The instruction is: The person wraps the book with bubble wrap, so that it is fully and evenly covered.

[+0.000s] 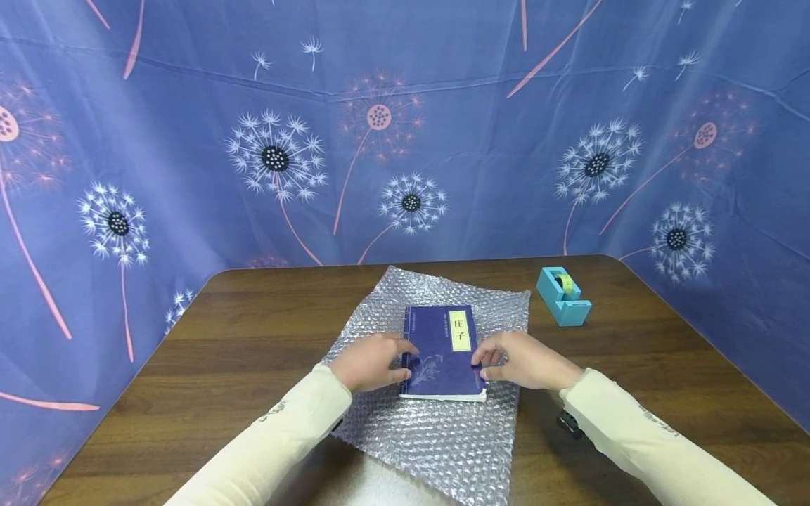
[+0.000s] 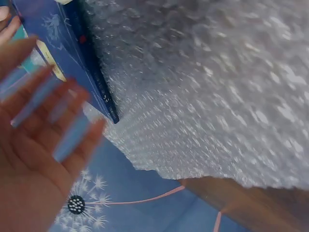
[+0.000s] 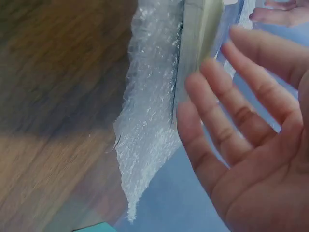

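Observation:
A dark blue book (image 1: 436, 351) with a yellow title label lies on a sheet of bubble wrap (image 1: 443, 443). My left hand (image 1: 373, 362) is at the book's left edge, its fingertips overlapping the cover in the head view. Its fingers look loosely extended and spread beside the spine in the left wrist view. On the opposite side, my right hand (image 1: 522, 360) has its fingertips at the book's right edge. Seen from the right wrist, its relaxed fingers (image 3: 222, 130) are close to the page edges (image 3: 193, 48). Neither hand is curled round the book.
A light blue tape dispenser (image 1: 563, 299) with a yellow roll stands at the back right, beyond the wrap's corner. The brown wooden table (image 1: 253, 337) extends on both sides of the wrap. Behind it hangs a blue dandelion-patterned cloth (image 1: 481, 154).

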### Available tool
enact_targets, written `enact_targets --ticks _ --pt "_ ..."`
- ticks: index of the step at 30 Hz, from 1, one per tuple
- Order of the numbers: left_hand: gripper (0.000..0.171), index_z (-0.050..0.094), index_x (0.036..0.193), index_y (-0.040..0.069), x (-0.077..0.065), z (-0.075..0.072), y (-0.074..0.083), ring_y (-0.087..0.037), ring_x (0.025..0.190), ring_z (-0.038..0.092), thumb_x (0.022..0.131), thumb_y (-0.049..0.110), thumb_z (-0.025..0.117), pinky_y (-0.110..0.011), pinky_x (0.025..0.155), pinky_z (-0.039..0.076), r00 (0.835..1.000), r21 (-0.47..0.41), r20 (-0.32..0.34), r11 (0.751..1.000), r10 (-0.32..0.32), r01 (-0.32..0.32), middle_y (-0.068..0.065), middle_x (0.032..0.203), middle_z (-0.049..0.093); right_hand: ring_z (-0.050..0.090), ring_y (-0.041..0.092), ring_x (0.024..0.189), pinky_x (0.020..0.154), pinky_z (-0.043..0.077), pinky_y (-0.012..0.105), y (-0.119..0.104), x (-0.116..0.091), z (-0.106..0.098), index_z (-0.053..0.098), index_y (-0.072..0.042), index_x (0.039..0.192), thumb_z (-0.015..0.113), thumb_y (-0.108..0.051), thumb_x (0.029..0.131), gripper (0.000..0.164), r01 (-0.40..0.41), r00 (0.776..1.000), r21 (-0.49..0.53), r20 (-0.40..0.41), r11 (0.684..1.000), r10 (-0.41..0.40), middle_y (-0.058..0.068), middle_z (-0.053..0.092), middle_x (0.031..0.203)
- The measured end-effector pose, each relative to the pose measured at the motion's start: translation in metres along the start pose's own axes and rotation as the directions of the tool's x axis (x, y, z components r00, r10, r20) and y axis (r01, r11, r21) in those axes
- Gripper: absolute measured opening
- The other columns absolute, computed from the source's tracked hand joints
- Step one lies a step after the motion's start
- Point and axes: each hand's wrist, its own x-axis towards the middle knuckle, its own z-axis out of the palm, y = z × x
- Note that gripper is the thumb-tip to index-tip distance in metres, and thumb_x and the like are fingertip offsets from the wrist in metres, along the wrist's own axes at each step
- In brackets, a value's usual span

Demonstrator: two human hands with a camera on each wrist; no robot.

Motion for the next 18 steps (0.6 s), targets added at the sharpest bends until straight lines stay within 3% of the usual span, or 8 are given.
enact_targets --ticks 6,14,18 --pt "0.026 0.074 0.121 0.019 -0.007 0.001 0.002 -0.023 0.123 0.063 0.096 0.026 0.071 -0.043 0.104 0.049 0.988 -0.044 0.053 0.989 0.143 -0.141 -0.001 0.132 0.067 0.059 0.005 0.081 0.071 0.050 0.027 -0.002 -0.008 0.000 0.077 -0.014 0.102 0.076 -0.010 0.091 0.012 0.099 0.992 -0.002 0.084 0.995 -0.098 -0.013 0.067 0.091" --pt "0.045 0.073 0.125 0.020 -0.012 0.002 0.004 -0.024 0.124 0.061 0.084 0.037 0.083 -0.041 0.106 0.047 0.974 -0.033 0.144 0.985 0.173 -0.170 -0.002 0.134 0.065 0.062 0.008 0.084 0.077 0.053 0.032 -0.004 -0.015 0.000 0.076 -0.014 0.102 0.082 -0.007 0.083 0.021 0.152 0.980 -0.052 0.141 0.987 -0.143 -0.009 0.069 0.101" --pt "0.066 0.070 0.130 0.023 -0.015 0.001 0.006 -0.024 0.128 0.058 0.073 0.050 0.088 -0.041 0.107 0.047 0.968 0.020 0.190 0.985 0.164 -0.170 -0.001 0.140 0.060 0.062 0.014 0.090 0.081 0.053 0.037 -0.005 -0.017 -0.001 0.073 -0.014 0.106 0.086 -0.002 0.077 0.034 0.085 0.978 -0.029 0.192 0.996 -0.078 -0.007 0.066 0.101"
